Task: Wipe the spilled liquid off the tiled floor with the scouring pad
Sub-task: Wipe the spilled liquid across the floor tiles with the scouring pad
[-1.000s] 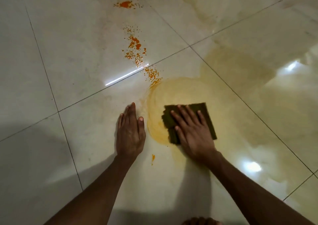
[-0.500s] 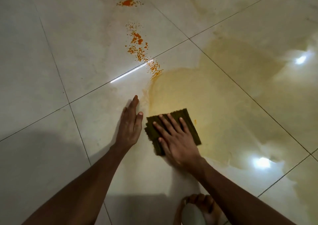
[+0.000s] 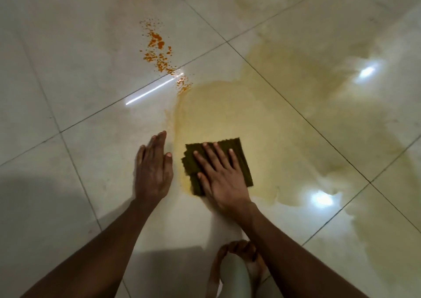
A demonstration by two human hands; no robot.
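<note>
A dark green scouring pad (image 3: 239, 154) lies flat on the pale tiled floor (image 3: 68, 69), at the near left edge of a wide yellowish puddle (image 3: 284, 120). My right hand (image 3: 221, 177) presses down on the pad with fingers spread, covering its lower middle. My left hand (image 3: 153, 170) rests flat on the dry tile just left of the pad, fingers together, holding nothing. A trail of orange specks (image 3: 159, 51) runs from the puddle's far left edge up toward the top of the view.
The puddle spreads right and toward the far right across several tiles, with bright lamp reflections (image 3: 321, 198) on it. My bare foot (image 3: 239, 270) stands on the floor near the bottom edge, below my right forearm. Dry tile lies to the left.
The pad under my right hand slid left and nearer along the puddle's edge, then a little back to the right. My left hand stayed flat beside it. My foot came into view.
</note>
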